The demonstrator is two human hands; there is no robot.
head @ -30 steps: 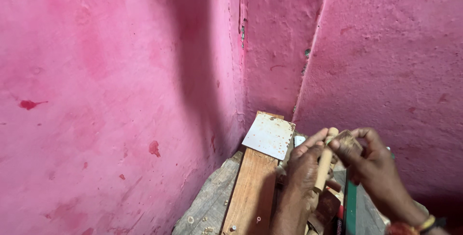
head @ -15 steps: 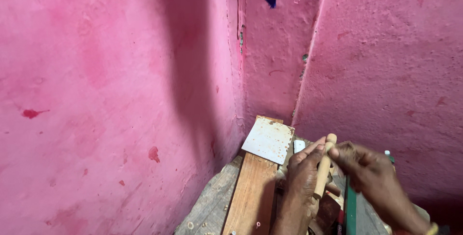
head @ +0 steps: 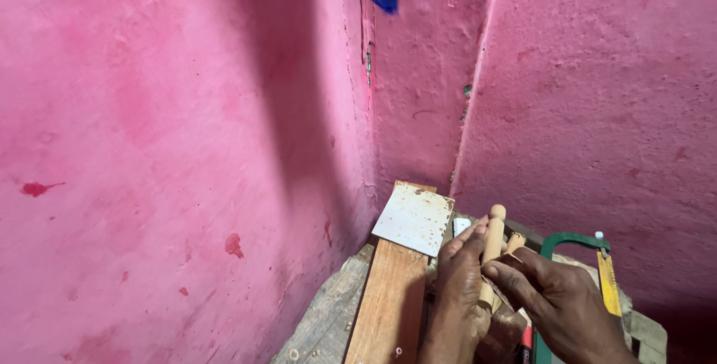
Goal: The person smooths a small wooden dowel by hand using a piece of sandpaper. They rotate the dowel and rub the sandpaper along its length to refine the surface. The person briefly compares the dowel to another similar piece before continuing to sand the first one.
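Head view: left hand [head: 459, 289] grip clamped on turned wooden spindle [head: 491, 248], upright at 5 o'clock; right hand [head: 556, 297] pinches sandpaper [head: 502, 271] against it. Plank [head: 388, 297], white plate [head: 413, 218] at 9 o'clock; green hacksaw [head: 571, 248] at 3 o'clock.

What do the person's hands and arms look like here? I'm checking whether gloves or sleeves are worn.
Both the left hand and the right hand are bare: no gloves, no rings visible. No sleeve shows on either wrist, and the forearms run out of the picture.
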